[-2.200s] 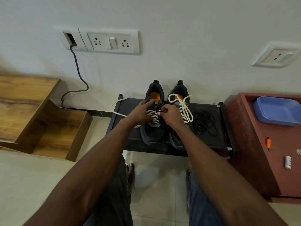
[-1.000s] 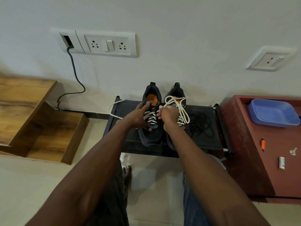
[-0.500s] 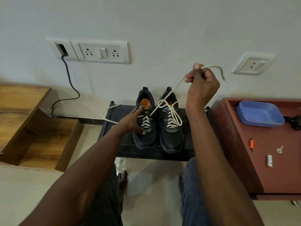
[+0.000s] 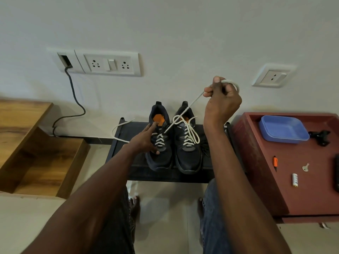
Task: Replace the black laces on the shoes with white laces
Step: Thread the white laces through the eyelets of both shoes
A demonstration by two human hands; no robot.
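Observation:
Two dark shoes with orange insoles stand side by side on a low black rack. The left shoe is partly laced with a white lace. My right hand pinches that lace and holds it taut, raised up and to the right. My left hand rests on the left shoe's side, fingers straight, forefinger at its opening. The right shoe carries a full white lace with loose loops. The lace's other end trails off the rack's left side. Black laces lie beside the right shoe.
A red cabinet at the right holds a blue tray, a key, a battery and small items. Wooden steps stand at the left. Wall sockets and a black cable are behind. My knees and bare feet are below the rack.
My right hand left the left shoe and drew the white lace up and to the right until taut. My left hand stayed on the left shoe, its fingers straightened.

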